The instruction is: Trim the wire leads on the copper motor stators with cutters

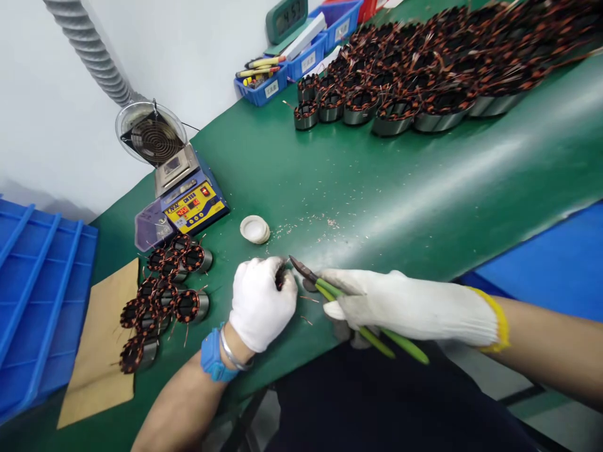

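My left hand (264, 304), in a white glove, is wrapped round a small copper-wound stator (281, 278), mostly hidden by the fingers. My right hand (360, 298), also gloved, grips green-handled cutters (325, 287). Their dark tips point left and lie just beside the stator and my left fingers; whether the jaws are closed on a wire is too small to tell. Loose wire pieces (308, 299) rest on the green table (254, 163) between my hands. Just beyond my left hand sits a round white dish (255, 230).
Several wound stators (188, 306) stand at the left by brown cardboard (103, 339). A solder pot unit (195, 207) is behind them. Many more stators (393, 116) fill the back right. Blue bins (264, 91) line the back edge; a blue crate (42, 301) is far left.
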Available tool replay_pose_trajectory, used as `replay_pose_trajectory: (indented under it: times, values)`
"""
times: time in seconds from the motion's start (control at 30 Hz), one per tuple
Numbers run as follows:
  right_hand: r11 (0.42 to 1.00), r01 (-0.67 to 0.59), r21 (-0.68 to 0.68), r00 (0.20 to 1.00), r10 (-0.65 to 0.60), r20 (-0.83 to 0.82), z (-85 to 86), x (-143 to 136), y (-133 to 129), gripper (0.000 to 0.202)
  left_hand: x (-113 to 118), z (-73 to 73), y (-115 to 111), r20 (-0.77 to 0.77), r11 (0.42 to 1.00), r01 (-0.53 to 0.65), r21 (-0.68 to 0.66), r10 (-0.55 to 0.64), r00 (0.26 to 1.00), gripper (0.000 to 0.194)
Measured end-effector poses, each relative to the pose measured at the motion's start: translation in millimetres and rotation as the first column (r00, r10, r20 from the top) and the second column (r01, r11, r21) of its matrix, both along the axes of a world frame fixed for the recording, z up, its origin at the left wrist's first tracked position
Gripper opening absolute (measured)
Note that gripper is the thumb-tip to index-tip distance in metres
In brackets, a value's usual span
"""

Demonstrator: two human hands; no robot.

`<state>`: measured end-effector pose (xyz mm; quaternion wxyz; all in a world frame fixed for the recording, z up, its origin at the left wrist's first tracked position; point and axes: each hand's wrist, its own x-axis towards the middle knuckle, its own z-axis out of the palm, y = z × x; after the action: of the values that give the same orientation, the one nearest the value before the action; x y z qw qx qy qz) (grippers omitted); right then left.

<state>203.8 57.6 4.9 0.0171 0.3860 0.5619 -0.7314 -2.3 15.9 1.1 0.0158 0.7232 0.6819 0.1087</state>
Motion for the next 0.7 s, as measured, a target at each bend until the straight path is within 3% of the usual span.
replay_pose_trajectory:
  times: [0.17,0.3,0.4,0.43,0.5,0.53,0.57,0.63,0.7]
  values:
    - [0.999,0.048,0.024,0.999,-0.047,-0.014,-7.2,-4,-2,0.049,-1,-1.1,0,0.024,0.999,0.048,-0.006,-0.047,0.999,0.016]
    - [0.989,0.015,0.15,0.999,-0.022,0.043,-9.1,-5,-3,0.039,0,-2.9,-1,0.014,0.997,0.073,0.017,-0.073,0.997,0.013]
    - [0.983,0.04,0.178,0.995,-0.056,0.085,-10.6,-2,-2,0.038,-5,2.4,0,0.017,0.983,0.181,-0.021,-0.181,0.983,0.015]
    - [0.985,0.077,0.155,0.995,-0.085,0.045,-11.7,0,-2,0.041,-9,6.9,0,0.039,0.957,0.282,-0.061,-0.28,0.959,0.016]
    - [0.986,0.157,0.065,0.986,-0.152,-0.066,-14.0,3,-1,0.049,-18,20.2,0,0.135,0.832,0.539,-0.136,-0.523,0.842,0.019]
    - [0.982,0.189,0.016,0.976,-0.186,-0.113,-14.7,5,-1,0.053,-23,28.4,-1,0.192,0.755,0.638,-0.15,-0.611,0.768,0.019]
    - [0.977,0.21,-0.028,0.966,-0.212,-0.145,-14.7,7,-1,0.056,-27,37.1,-2,0.232,0.728,0.672,-0.136,-0.636,0.736,0.017]
    - [0.975,0.203,-0.084,0.961,-0.215,-0.176,-12.8,10,-1,0.062,-33,53.3,-6,0.182,0.849,0.515,-0.118,-0.491,0.852,0.014]
    - [0.985,0.141,-0.095,0.971,-0.157,-0.181,-8.8,12,-1,0.068,-34,64.0,-9,-0.012,0.963,0.199,-0.181,-0.205,0.979,0.024]
